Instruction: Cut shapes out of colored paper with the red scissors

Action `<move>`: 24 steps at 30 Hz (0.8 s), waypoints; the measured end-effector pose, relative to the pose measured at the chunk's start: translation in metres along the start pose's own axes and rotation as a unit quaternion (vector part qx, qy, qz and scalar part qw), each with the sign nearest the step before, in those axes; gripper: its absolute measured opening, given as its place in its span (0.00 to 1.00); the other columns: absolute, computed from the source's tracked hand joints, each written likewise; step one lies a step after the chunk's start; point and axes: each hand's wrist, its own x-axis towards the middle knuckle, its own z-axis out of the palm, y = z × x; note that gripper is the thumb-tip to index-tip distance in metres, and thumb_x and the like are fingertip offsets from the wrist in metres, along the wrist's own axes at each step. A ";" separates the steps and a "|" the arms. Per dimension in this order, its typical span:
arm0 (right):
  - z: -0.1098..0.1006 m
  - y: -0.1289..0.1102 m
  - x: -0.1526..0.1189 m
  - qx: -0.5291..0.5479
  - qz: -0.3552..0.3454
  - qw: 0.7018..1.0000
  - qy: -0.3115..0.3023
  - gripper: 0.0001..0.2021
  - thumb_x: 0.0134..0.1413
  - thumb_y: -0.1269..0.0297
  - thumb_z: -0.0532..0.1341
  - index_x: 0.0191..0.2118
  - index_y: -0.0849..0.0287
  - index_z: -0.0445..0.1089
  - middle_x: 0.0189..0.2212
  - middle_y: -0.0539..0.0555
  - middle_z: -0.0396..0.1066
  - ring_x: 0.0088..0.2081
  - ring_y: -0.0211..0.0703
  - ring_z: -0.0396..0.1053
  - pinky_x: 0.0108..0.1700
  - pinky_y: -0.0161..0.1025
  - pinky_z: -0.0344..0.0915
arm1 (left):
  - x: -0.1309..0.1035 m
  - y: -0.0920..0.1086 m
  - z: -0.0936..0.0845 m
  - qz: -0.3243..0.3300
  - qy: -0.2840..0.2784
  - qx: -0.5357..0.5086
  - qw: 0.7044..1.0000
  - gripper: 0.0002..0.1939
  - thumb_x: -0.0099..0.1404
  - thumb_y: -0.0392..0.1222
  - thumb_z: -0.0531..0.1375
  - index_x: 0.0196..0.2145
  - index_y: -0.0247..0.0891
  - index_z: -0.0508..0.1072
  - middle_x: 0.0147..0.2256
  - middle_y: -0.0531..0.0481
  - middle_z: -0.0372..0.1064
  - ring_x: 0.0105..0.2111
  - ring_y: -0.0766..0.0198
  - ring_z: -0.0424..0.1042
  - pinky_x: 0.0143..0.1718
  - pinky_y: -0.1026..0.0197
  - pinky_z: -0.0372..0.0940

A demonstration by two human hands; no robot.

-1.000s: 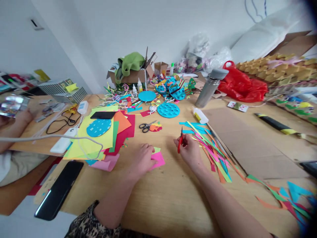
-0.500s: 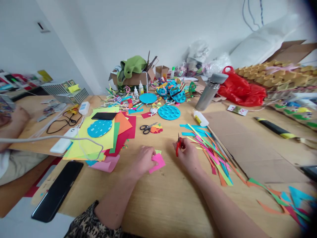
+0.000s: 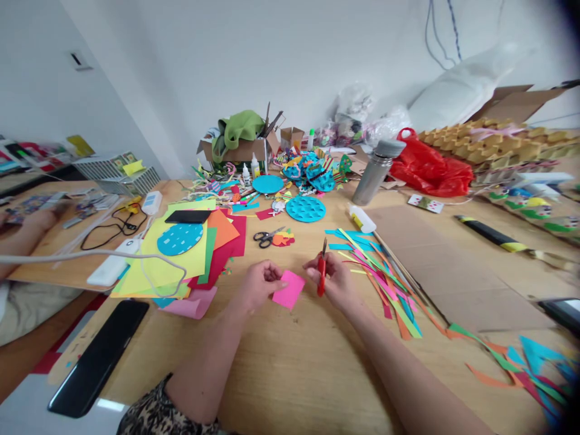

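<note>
Between thumb and fingers, my left hand (image 3: 260, 285) pinches a square of pink paper (image 3: 289, 290) by its left edge. My right hand (image 3: 339, 283) is closed round red-handled scissors (image 3: 322, 269), their blades pointing away from me and upward. Its fingertips come close to the pink square's right side; whether they touch it I cannot tell. Beyond my hands lie black-handled scissors (image 3: 267, 237) beside orange and yellow paper cutouts (image 3: 283, 237). Right of my right hand, coloured paper strips (image 3: 394, 281) are spread out.
Coloured sheets (image 3: 181, 260) with a phone (image 3: 187, 216) lie at the left; a larger black phone (image 3: 102, 356) is nearer. A steel bottle (image 3: 374, 172), a glue bottle (image 3: 362, 219) and flat cardboard (image 3: 453, 272) stand or lie at right. Another person's hand (image 3: 38, 223) is far left.
The pink square is now held more upright and turned, and the light green piece behind it no longer shows. My right hand and the scissors have come closer to it.
</note>
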 end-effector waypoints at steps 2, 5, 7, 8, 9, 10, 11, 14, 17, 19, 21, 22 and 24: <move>0.005 -0.005 -0.002 0.053 0.032 0.997 -0.047 0.22 0.38 0.46 0.71 0.30 0.56 0.64 0.25 0.50 0.70 0.28 0.42 0.67 0.29 0.38 0.65 | 0.002 0.002 0.001 0.000 0.036 -0.088 0.996 0.20 0.38 0.41 0.74 0.26 0.36 0.69 0.23 0.55 0.68 0.24 0.69 0.65 0.28 0.65 0.59; 0.010 -0.005 -0.003 0.080 0.062 0.994 -0.051 0.23 0.37 0.46 0.72 0.28 0.57 0.63 0.20 0.46 0.64 0.23 0.37 0.61 0.24 0.34 0.59 | 0.003 0.001 0.006 -0.015 0.045 -0.167 0.985 0.22 0.36 0.43 0.75 0.26 0.35 0.69 0.23 0.53 0.69 0.23 0.69 0.66 0.26 0.65 0.59; 0.009 -0.003 -0.002 0.083 0.062 0.994 -0.034 0.23 0.37 0.46 0.72 0.28 0.57 0.63 0.20 0.45 0.62 0.22 0.35 0.58 0.23 0.34 0.56 | 0.004 -0.001 0.011 -0.022 0.028 -0.174 0.984 0.21 0.38 0.45 0.74 0.27 0.34 0.72 0.24 0.51 0.71 0.22 0.69 0.66 0.25 0.65 0.58; 0.007 -0.003 -0.001 0.082 0.058 0.995 -0.027 0.23 0.37 0.47 0.72 0.28 0.57 0.63 0.20 0.45 0.62 0.22 0.35 0.58 0.24 0.34 0.56 | 0.005 -0.002 0.013 -0.023 0.013 -0.161 0.987 0.20 0.40 0.46 0.74 0.28 0.33 0.73 0.24 0.50 0.71 0.22 0.69 0.65 0.25 0.65 0.57; 0.005 -0.003 0.000 0.082 0.053 0.995 -0.021 0.23 0.37 0.47 0.72 0.28 0.58 0.64 0.20 0.45 0.62 0.22 0.35 0.58 0.24 0.34 0.57 | 0.005 -0.003 0.015 -0.021 -0.005 -0.138 0.990 0.19 0.42 0.47 0.73 0.28 0.32 0.75 0.23 0.50 0.71 0.21 0.70 0.64 0.24 0.66 0.56; 0.002 -0.003 0.002 0.081 0.049 0.995 -0.015 0.23 0.37 0.47 0.72 0.28 0.58 0.64 0.20 0.45 0.62 0.22 0.35 0.59 0.24 0.34 0.57 | 0.006 -0.004 0.018 -0.020 -0.024 -0.112 0.993 0.18 0.44 0.47 0.72 0.28 0.32 0.76 0.22 0.50 0.70 0.20 0.70 0.63 0.23 0.66 0.55; -0.001 -0.004 0.003 0.084 0.047 0.995 -0.010 0.23 0.37 0.47 0.72 0.28 0.58 0.64 0.21 0.45 0.62 0.22 0.35 0.59 0.24 0.34 0.58 | 0.008 -0.004 0.020 -0.018 -0.038 -0.088 0.995 0.17 0.45 0.47 0.71 0.28 0.31 0.76 0.21 0.50 0.69 0.19 0.71 0.62 0.22 0.66 0.53; -0.009 -0.005 0.005 0.096 0.049 0.994 -0.005 0.23 0.38 0.47 0.73 0.30 0.57 0.65 0.22 0.47 0.64 0.23 0.37 0.61 0.25 0.35 0.60 | 0.015 -0.003 0.030 -0.006 -0.027 -0.062 0.998 0.16 0.47 0.46 0.70 0.29 0.31 0.78 0.19 0.52 0.67 0.18 0.71 0.60 0.20 0.66 0.50; -0.013 -0.003 0.004 0.087 0.047 0.995 -0.003 0.23 0.36 0.47 0.73 0.30 0.57 0.65 0.24 0.48 0.67 0.26 0.39 0.64 0.27 0.36 0.62 | 0.021 -0.002 0.043 0.020 0.023 -0.101 0.994 0.14 0.48 0.45 0.68 0.29 0.32 0.77 0.20 0.51 0.68 0.18 0.70 0.60 0.20 0.66 0.50; -0.016 -0.001 0.002 0.074 0.044 0.996 0.004 0.24 0.35 0.45 0.73 0.29 0.57 0.65 0.23 0.49 0.67 0.26 0.40 0.65 0.27 0.37 0.64 | 0.020 -0.002 0.053 0.021 0.021 -0.123 0.992 0.13 0.49 0.46 0.67 0.27 0.32 0.75 0.19 0.52 0.68 0.18 0.71 0.58 0.20 0.65 0.50; -0.018 0.000 0.001 0.059 0.039 0.998 0.003 0.24 0.37 0.43 0.72 0.28 0.57 0.64 0.23 0.49 0.66 0.25 0.40 0.65 0.27 0.37 0.64 | 0.017 -0.004 0.061 0.006 0.005 -0.116 0.993 0.11 0.48 0.45 0.67 0.24 0.33 0.75 0.18 0.53 0.66 0.18 0.71 0.59 0.19 0.65 0.49; -0.018 0.000 0.000 0.050 0.036 0.998 0.003 0.24 0.38 0.42 0.71 0.28 0.56 0.64 0.23 0.49 0.66 0.24 0.40 0.64 0.27 0.37 0.63 | 0.015 -0.005 0.063 -0.002 -0.001 -0.108 0.994 0.11 0.47 0.44 0.68 0.24 0.33 0.75 0.18 0.53 0.65 0.18 0.71 0.59 0.19 0.65 0.48; -0.020 -0.001 -0.001 0.034 0.033 0.999 0.013 0.24 0.41 0.41 0.69 0.28 0.56 0.64 0.22 0.49 0.65 0.24 0.40 0.62 0.26 0.37 0.61 | 0.013 -0.008 0.065 -0.011 0.012 -0.116 0.993 0.11 0.46 0.43 0.68 0.24 0.33 0.75 0.19 0.53 0.67 0.17 0.71 0.59 0.19 0.66 0.48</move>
